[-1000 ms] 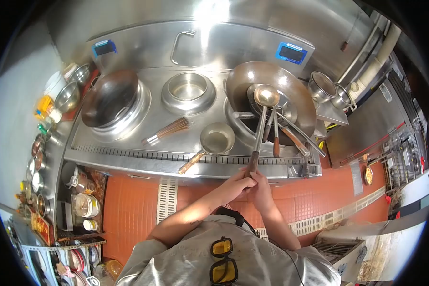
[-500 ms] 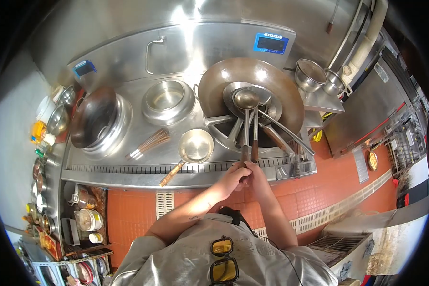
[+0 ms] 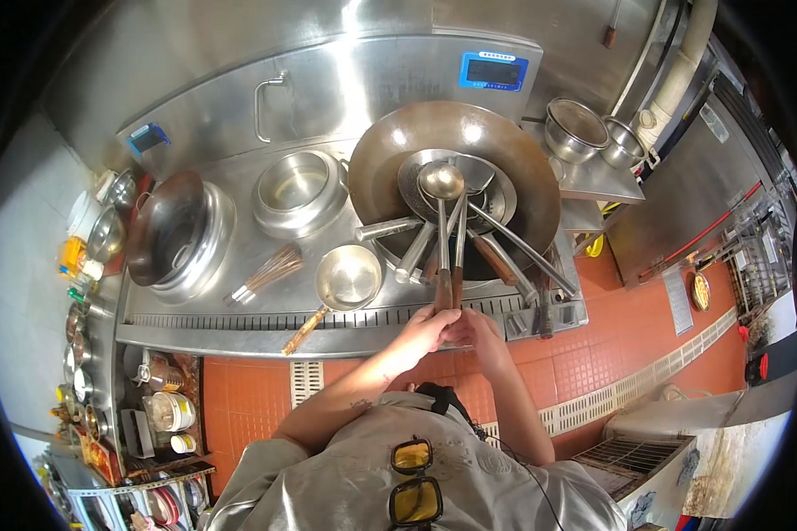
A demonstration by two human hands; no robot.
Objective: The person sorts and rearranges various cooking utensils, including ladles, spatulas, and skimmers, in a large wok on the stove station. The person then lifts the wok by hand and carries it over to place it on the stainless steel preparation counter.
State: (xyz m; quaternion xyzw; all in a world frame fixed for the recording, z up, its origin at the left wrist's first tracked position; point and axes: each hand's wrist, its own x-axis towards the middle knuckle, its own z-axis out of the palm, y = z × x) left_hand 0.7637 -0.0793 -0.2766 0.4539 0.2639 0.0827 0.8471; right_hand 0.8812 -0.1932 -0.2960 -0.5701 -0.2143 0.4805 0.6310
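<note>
My left hand (image 3: 427, 331) is closed around the wooden handle end of a ladle (image 3: 442, 180). A second wooden-handled utensil (image 3: 460, 232) runs beside it into the same grip; its far end is hidden. My right hand (image 3: 481, 333) is pressed against the left, fingers curled; what lies inside them is hidden. The ladle's bowl rests over a large brown wok (image 3: 456, 126). Several metal and wooden handles, a spatula (image 3: 475, 172) and a perforated strainer (image 3: 409, 190) lie in that wok.
Left of the wok are a small handled pan (image 3: 349, 276), a bamboo brush (image 3: 267, 273), a steel pot (image 3: 296, 180) and a tilted dark wok (image 3: 170, 226). Steel strainers (image 3: 577, 130) stand on the right shelf. A slotted drain (image 3: 230, 319) follows the counter's front edge.
The camera view has shifted, so the stove items sit slightly farther left. My right hand has drawn a little apart from the handles, while my left keeps its grip.
</note>
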